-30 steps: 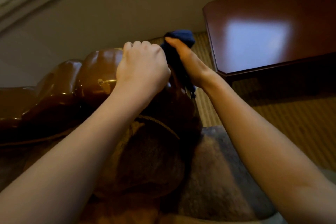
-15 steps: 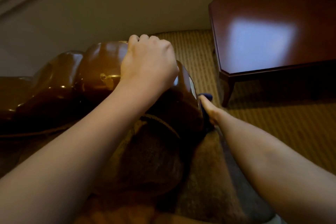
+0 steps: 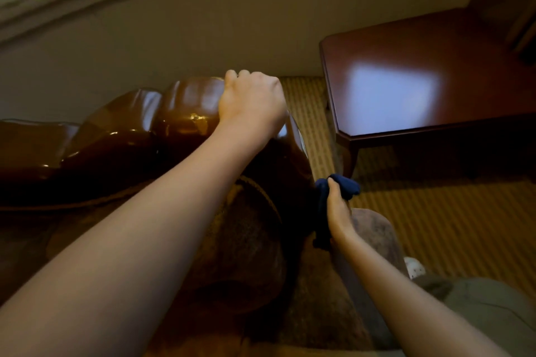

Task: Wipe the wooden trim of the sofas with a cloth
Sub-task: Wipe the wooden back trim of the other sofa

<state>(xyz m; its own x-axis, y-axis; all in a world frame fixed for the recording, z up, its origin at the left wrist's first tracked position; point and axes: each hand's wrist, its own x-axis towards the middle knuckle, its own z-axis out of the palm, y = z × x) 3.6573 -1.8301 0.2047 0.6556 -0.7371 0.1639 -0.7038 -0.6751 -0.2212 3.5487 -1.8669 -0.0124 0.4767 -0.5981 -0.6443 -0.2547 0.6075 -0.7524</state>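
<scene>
Head view puts my left hand (image 3: 251, 101) curled over the top of the glossy wooden trim (image 3: 185, 107), bracing there, while my right hand (image 3: 338, 210) grips the dark blue cloth (image 3: 345, 185) low against the trim's side edge. I judge I'm mid-wipe down that side; next the cloth should follow the edge with steady pressure.

The right hand (image 3: 338, 213) slid the cloth (image 3: 345, 187) down the wooden trim (image 3: 301, 159).
</scene>
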